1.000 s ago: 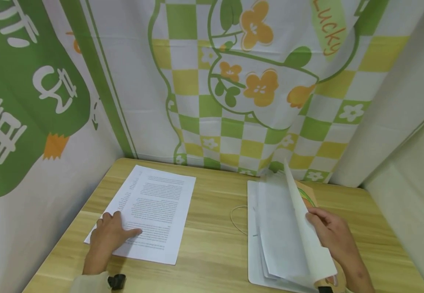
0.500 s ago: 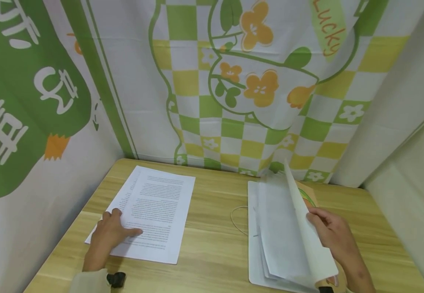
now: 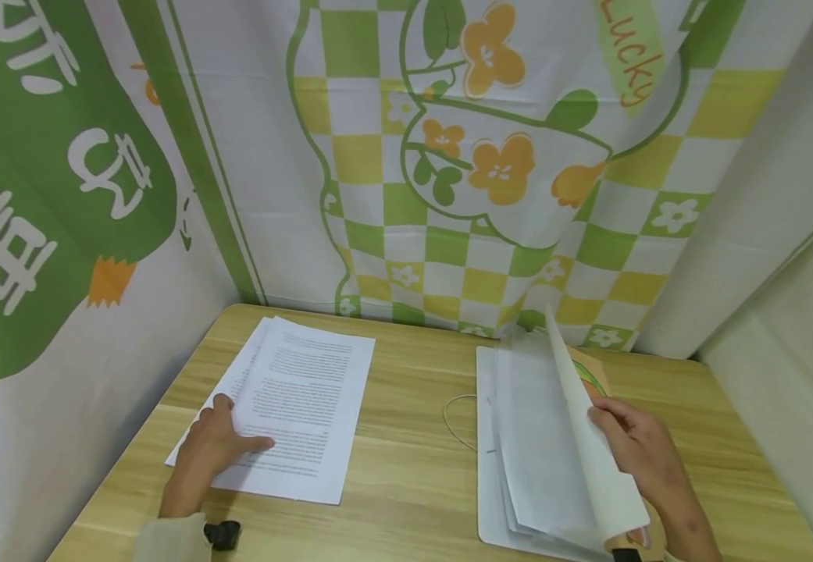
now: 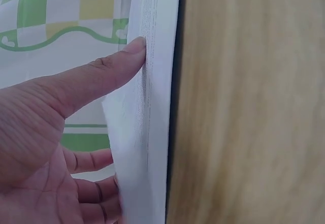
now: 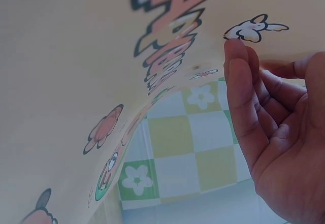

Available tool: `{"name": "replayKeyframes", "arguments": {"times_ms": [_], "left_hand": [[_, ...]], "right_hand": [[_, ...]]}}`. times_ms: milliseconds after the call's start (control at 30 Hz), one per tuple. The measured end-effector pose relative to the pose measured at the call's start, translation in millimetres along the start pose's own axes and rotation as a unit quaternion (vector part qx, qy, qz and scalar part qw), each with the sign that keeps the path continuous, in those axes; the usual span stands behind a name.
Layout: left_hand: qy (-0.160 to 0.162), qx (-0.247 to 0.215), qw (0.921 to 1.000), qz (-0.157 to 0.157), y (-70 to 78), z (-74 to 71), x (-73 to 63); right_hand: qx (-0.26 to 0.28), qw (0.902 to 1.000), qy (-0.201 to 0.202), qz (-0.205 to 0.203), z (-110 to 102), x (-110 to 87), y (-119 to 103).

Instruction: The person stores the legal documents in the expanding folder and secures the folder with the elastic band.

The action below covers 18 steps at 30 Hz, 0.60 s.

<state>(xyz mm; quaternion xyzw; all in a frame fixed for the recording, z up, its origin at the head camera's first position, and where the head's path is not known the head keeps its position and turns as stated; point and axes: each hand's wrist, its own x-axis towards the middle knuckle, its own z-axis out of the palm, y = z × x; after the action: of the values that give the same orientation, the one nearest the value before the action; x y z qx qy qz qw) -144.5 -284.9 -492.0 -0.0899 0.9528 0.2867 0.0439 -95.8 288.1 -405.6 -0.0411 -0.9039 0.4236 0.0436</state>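
Printed sheets [image 3: 301,406] under the left hand [image 3: 211,443], thumb and fingers spread, look light and floppy, so grab edges imo, while the right hand [image 3: 636,449] pinches the edge of a probably stiffer folder cover [image 3: 599,460] just left of it.

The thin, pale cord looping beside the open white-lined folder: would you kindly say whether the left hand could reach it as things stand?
Probably yes: only white printed paper sheets and wooden tabletop separate the left hand from the cord, though it would likely leave the sheets first.
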Motion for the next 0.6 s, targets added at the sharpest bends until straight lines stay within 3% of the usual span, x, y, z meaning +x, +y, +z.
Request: {"name": "replayKeyframes", "arguments": {"times_ms": [600], "left_hand": [[-0.051,-0.018,0.9984,0.017,-8.8,-9.1,3.7]], "right_hand": [[-0.005,1.0000,0.000,0.005,-0.5,-1.4,2.2]]}}
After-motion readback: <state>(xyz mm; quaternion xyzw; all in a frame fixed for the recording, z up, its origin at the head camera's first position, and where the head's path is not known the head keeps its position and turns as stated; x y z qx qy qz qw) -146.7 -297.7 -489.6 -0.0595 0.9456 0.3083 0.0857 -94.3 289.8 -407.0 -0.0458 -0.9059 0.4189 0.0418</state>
